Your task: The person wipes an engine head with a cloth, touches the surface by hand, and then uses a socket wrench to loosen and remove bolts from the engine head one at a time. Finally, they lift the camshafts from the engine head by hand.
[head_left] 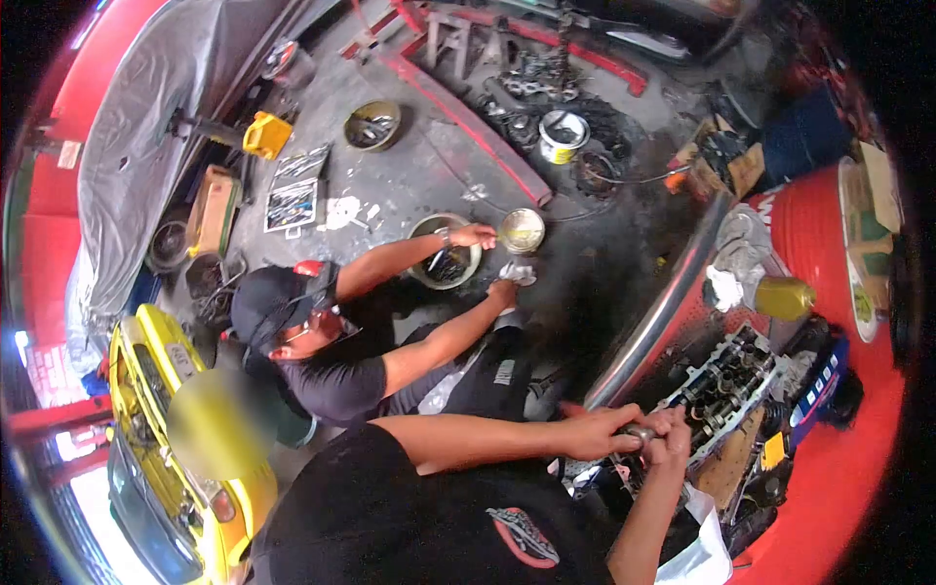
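My left hand (597, 434) and my right hand (669, 439) meet in front of my black shirt, at the lower right of the view. Between them is a small grey metal part (639, 432); the fingers of both hands are closed around it, and they hide most of its shape. Just beyond my right hand lies an open engine cylinder head (726, 382) with its shafts showing. A brown flat piece (729, 458) and a white plastic bag (700, 546) are near my right forearm.
A co-worker in a black cap (268, 310) sits at left centre, hands by a round bowl (522, 231) and basin (478, 255). A red metal frame (473, 127) crosses the floor. A red drum (814, 229) and yellow-green bottle (785, 297) stand right; a yellow car (146, 341) is left.
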A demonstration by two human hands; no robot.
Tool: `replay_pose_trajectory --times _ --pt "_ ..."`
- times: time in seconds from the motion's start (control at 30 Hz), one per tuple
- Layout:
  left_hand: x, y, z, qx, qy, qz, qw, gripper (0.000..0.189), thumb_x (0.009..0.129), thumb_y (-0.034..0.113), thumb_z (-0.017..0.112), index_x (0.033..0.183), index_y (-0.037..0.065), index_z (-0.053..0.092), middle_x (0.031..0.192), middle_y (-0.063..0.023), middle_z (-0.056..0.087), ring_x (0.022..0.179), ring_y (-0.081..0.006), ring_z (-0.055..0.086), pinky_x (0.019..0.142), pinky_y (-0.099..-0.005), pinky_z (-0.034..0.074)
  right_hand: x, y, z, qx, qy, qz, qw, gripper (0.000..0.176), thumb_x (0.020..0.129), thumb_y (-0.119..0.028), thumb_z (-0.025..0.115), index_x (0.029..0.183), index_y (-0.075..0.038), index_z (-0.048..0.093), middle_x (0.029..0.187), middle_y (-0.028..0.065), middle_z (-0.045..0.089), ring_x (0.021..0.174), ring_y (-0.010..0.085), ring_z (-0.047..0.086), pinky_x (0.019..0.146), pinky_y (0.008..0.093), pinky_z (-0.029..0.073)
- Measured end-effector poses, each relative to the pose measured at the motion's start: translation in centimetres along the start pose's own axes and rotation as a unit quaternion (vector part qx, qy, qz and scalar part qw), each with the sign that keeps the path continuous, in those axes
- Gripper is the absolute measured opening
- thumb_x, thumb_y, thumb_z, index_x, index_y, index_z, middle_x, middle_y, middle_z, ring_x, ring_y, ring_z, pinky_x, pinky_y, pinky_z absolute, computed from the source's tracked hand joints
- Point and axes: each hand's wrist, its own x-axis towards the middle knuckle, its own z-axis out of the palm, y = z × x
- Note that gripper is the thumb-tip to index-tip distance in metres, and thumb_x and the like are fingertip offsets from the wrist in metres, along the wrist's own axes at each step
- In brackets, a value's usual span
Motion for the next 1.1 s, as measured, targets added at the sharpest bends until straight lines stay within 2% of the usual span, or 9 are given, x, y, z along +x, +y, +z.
replay_pose_trajectory --times 0.07,0.17,0.23,0.33,0.5,0.63,0.83,0.9,1.1 --pt "-0.8 1.5 0.6 -0.181 -0.001 -0.067 0.981 0.052 0.085 0.023 0.067 0.129 0.009 0.043 0.111 -0.0182 0.062 0.109 -0.0389 0.057 0.091 -0.043 0.046 -0.3 0.1 0.1 0.03 -0.038 -0.023 0.999 0.037 0.099 -0.035 0.049 0.073 -0.011 0.038 0.059 -0.0001 0.034 0.05 0.0119 0.034 0.047 0.0261 0.035" --pt "-0.5 2.8 0.0 0.059 -0.001 -0.057 0.997 0.047 0.085 0.017 0.065 0.125 0.008 0.043 0.111 -0.0165 0.062 0.104 -0.0374 0.059 0.087 -0.0454 0.047 0.1 -0.1 -2.0 0.04 -0.027 -0.053 0.997 0.038 0.1 -0.036 0.047 0.073 -0.01 0.039 0.059 0.0009 0.036 0.051 0.0134 0.035 0.047 0.027 0.036" --pt "0.3 0.4 -0.2 0.256 0.022 0.15 0.955 0.037 0.08 0.015 0.066 0.114 0.011 0.052 0.095 -0.0117 0.059 0.091 -0.0327 0.058 0.085 -0.0452 0.046 0.5 0.4 -2.6 0.051 -0.004 -0.05 0.997 0.039 0.101 -0.037 0.045 0.073 -0.01 0.039 0.059 0.0013 0.036 0.052 0.0141 0.036 0.048 0.0277 0.036" --pt "1.3 1.0 -2.1 0.481 0.074 0.419 0.767 0.023 0.072 0.018 0.068 0.092 0.013 0.058 0.079 -0.0068 0.05 0.079 -0.027 0.053 0.081 -0.0388 0.043 0.4 1.6 -4.3 0.038 0.033 -0.043 0.998 0.047 0.103 -0.042 0.034 0.069 -0.01 0.039 0.057 0.0021 0.037 0.054 0.0148 0.039 0.053 0.0307 0.038" --pt "-1.3 1.8 0.2 0.215 0.124 0.165 0.955 0.027 0.072 0.015 0.07 0.097 0.011 0.065 0.085 -0.0095 0.058 0.082 -0.0262 0.059 0.082 -0.0395 0.047 -2.8 3.2 -1.2 -0.042 0.042 -0.076 0.995 0.045 0.102 -0.046 0.034 0.074 -0.011 0.039 0.065 0.0031 0.043 0.06 0.0188 0.042 0.06 0.0405 0.042" --pt "-3.6 2.2 1.8 -0.01 0.178 -0.099 0.979 0.029 0.072 0.011 0.073 0.099 0.004 0.067 0.094 -0.0103 0.065 0.088 -0.0195 0.063 0.077 -0.0307 0.05 -4.4 5.7 -2.1 -0.132 -0.11 -0.093 0.981 0.028 0.098 -0.033 0.047 0.094 -0.006 0.052 0.092 0.0127 0.056 0.09 0.0291 0.056 0.081 0.0438 0.048" --pt "-5.5 -1.1 -2.4 -0.011 0.224 -0.114 0.968 0.02 0.074 0.001 0.07 0.093 0.001 0.062 0.074 0.0019 0.058 0.068 -0.0063 0.052 0.06 -0.0231 0.044 -6.2 14.6 -4.5 -0.243 -0.074 -0.073 0.965 0.03 0.097 -0.033 0.053 0.107 -0.005 0.058 0.096 0.0058 0.064 0.091 0.02 0.06 0.076 0.0349 0.048" --pt "-4.8 -1.0 -3.1 -0.021 0.22 -0.177 0.959 0.02 0.073 0.001 0.069 0.092 0.001 0.062 0.074 0.0019 0.057 0.066 -0.0063 0.05 0.058 -0.0233 0.043 -4.8 16.6 -6.7 -0.522 -0.03 -0.16 0.837 0.027 0.094 -0.023 0.059 0.11 -0.002 0.057 0.095 0.0091 0.065 0.087 0.0197 0.062 0.076 0.0336 0.049" --pt "-0.3 -4.0 -2.6 0.085 0.149 -0.219 0.96 0.022 0.068 0.01 0.066 0.089 0.004 0.062 0.066 -0.0069 0.057 0.062 -0.0126 0.053 0.06 -0.03 0.045 -6.7 16.5 -5.9 -0.624 -0.015 -0.196 0.756 0.028 0.09 -0.018 0.062 0.111 0.0 0.056 0.096 0.0167 0.067 0.088 0.0259 0.066 0.078 0.0364 0.051"
